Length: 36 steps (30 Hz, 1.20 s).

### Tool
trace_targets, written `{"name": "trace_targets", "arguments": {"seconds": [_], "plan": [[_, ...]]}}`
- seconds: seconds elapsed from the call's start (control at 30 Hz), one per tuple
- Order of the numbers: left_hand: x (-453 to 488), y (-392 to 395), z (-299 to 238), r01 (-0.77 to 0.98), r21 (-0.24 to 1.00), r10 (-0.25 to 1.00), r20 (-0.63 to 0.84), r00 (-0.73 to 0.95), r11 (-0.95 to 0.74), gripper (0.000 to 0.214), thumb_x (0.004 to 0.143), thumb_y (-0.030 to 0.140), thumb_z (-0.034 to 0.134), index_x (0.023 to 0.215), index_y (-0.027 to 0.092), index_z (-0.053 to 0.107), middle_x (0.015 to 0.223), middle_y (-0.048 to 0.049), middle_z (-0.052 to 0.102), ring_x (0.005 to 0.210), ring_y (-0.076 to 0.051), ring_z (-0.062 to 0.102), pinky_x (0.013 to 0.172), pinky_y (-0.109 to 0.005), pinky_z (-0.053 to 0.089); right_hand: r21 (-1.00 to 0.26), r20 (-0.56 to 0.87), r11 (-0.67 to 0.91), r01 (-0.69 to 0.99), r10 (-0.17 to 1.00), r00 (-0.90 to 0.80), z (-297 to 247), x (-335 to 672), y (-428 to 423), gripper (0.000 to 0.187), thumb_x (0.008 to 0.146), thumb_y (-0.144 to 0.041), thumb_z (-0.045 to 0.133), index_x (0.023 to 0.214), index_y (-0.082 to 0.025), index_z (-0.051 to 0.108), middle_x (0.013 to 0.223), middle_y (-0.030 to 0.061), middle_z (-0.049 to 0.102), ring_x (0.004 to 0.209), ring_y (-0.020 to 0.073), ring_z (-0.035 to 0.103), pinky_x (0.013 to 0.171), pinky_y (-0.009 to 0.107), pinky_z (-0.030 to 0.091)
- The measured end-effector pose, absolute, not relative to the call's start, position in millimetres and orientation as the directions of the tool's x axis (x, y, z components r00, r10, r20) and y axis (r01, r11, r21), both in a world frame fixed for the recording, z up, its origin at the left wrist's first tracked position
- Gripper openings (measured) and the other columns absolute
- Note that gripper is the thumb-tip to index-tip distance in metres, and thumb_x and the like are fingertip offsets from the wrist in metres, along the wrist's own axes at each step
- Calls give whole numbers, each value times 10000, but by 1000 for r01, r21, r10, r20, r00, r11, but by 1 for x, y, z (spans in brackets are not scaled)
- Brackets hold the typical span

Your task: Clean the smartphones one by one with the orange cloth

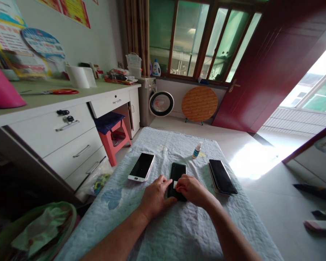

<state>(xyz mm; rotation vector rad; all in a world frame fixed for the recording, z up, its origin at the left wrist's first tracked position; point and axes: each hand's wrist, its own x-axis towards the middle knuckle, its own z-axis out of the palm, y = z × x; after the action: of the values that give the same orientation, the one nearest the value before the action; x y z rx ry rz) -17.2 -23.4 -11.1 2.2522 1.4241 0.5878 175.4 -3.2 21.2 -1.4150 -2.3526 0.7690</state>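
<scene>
A dark smartphone [178,169] lies flat on the cloth-covered table in front of me. My left hand [156,194] steadies it, index fingertip and thumb against its left and lower edges. Curled over the phone's middle, my right hand [191,188] is closed in a pinch and pressed down. A small whitish piece [175,184] shows at its fingertips; its kind is unclear. To the left is a white phone [142,166] with a dark screen, resting on something pale. A black phone [222,175] lies on a similar stack at the right. Behind stands a small spray bottle [197,150].
A pale blue quilted cloth [163,139] covers the table. Left of it are a white desk [57,127], a red stool [114,139] and a green basket [67,208]. A washing machine [146,105] with its door open and a round wooden tabletop [199,104] stand beyond.
</scene>
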Motion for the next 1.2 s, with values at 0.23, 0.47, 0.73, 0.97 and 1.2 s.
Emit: {"name": "trace_targets", "arguments": {"seconds": [0.23, 0.47, 0.73, 0.97, 1.2], "plan": [[-17, -23, -14, 743, 547, 915, 130, 381, -387, 550, 768, 484, 700, 1245, 233, 589, 1114, -54, 578, 1008, -241, 616, 866, -310, 492, -597, -40, 385, 704, 862, -505, 24, 166, -9, 176, 793, -86, 533, 783, -182, 681, 834, 10, 581, 708, 101, 531, 674, 202, 374], [-16, -24, -10, 752, 550, 923, 100, 373, -363, 524, 762, 487, 709, 1219, 254, 604, 1136, -48, 577, 1000, -235, 619, 885, -315, 485, -567, -102, 342, 749, 873, -476, 23, 180, -2, 219, 750, -55, 530, 787, -185, 702, 834, 17, 614, 759, 116, 562, 696, 200, 385], [-16, -24, -10, 745, 550, 918, 124, 376, -379, 522, 764, 508, 707, 1208, 250, 609, 1112, -48, 579, 974, -234, 626, 858, -311, 493, -570, -4, 373, 732, 889, -457, 17, 169, -6, 197, 783, -68, 520, 789, -183, 679, 832, 16, 595, 761, 114, 544, 706, 208, 374], [-17, -23, -12, 748, 550, 920, 112, 375, -372, 556, 778, 541, 680, 1243, 251, 582, 1121, -53, 583, 1000, -240, 617, 858, -312, 493, -604, -31, 404, 687, 849, -528, 20, 162, -9, 182, 777, -72, 543, 758, -184, 685, 822, 3, 565, 700, 91, 524, 659, 188, 369], [-17, -22, -14, 751, 541, 919, 125, 374, -379, 548, 768, 511, 700, 1231, 238, 594, 1116, -52, 580, 983, -235, 627, 848, -302, 496, -646, -104, 357, 675, 834, -541, 24, 174, -5, 239, 710, -42, 546, 794, -186, 717, 846, 7, 612, 705, 90, 565, 662, 173, 400]]}}
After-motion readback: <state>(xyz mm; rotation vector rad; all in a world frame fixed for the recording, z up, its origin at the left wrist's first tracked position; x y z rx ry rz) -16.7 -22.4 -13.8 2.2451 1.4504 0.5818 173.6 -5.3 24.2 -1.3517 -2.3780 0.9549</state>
